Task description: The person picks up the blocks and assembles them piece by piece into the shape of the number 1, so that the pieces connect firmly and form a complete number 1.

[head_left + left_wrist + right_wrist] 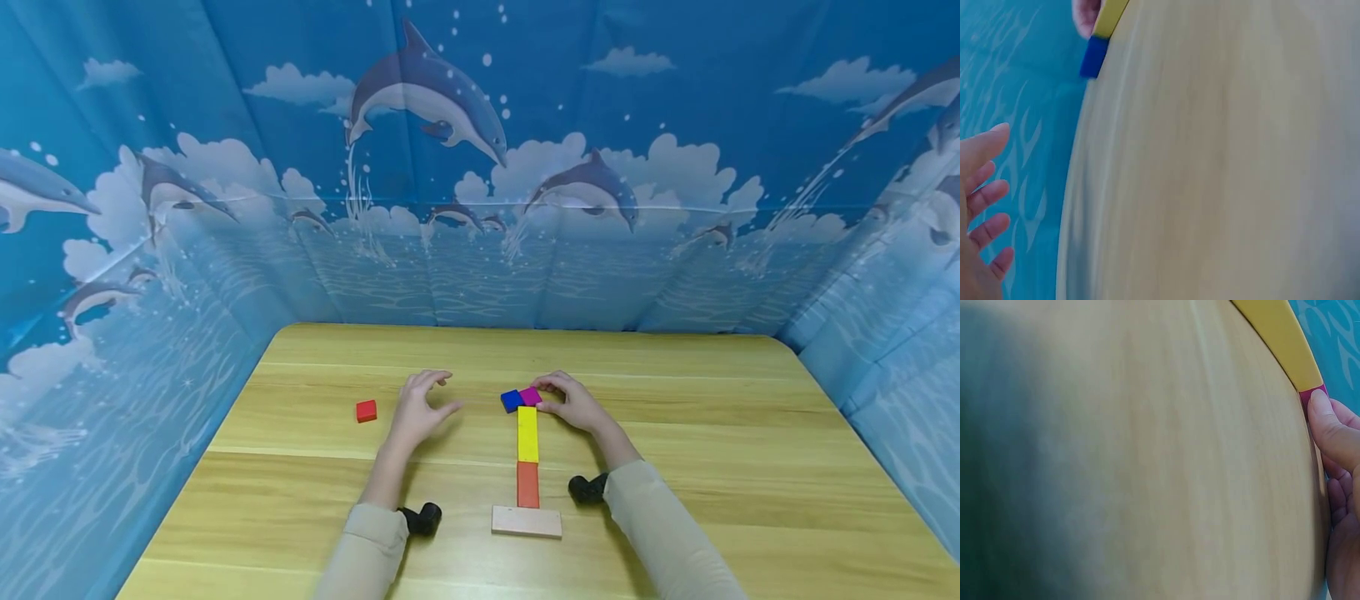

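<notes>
My right hand [573, 402] pinches a magenta block [530, 396] between thumb and fingers at the far end of a row of blocks. In the right wrist view the thumb [1329, 422] lies against that block. A blue block [512, 402] sits directly left of the magenta one. Below them runs a long yellow block [528, 433], then an orange-red block [528, 484], then a pale wooden block [527, 522] set crosswise. My left hand [418, 407] hovers left of the row, thumb and fingers apart, holding nothing.
A red block [366, 411] lies alone to the left of my left hand. The wooden table [712, 467] has a far edge close to a blue dolphin-print curtain [480, 283], which also hangs at both sides. Black cameras [426, 518] are strapped to both wrists.
</notes>
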Demonstrator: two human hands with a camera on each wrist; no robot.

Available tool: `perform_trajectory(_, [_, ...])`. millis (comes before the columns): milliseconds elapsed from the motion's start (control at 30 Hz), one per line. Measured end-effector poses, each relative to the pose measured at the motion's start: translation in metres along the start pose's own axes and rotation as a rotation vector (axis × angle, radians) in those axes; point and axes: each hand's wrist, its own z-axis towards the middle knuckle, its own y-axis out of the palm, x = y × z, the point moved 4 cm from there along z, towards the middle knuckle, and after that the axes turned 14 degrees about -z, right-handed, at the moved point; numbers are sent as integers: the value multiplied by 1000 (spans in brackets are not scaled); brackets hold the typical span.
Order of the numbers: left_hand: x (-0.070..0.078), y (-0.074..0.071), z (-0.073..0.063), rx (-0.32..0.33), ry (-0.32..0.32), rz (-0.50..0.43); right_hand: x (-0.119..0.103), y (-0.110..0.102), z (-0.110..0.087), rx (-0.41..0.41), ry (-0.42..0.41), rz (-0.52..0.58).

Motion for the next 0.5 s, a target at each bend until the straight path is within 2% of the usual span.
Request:
perform_trajectory(333, [-11, -39, -17, 72, -63, 3, -8, -4, -1, 1, 11, 13])
perform_trajectory(500, [-17, -56, -25, 98, -68, 21, -8, -3, -1, 0, 16, 11])
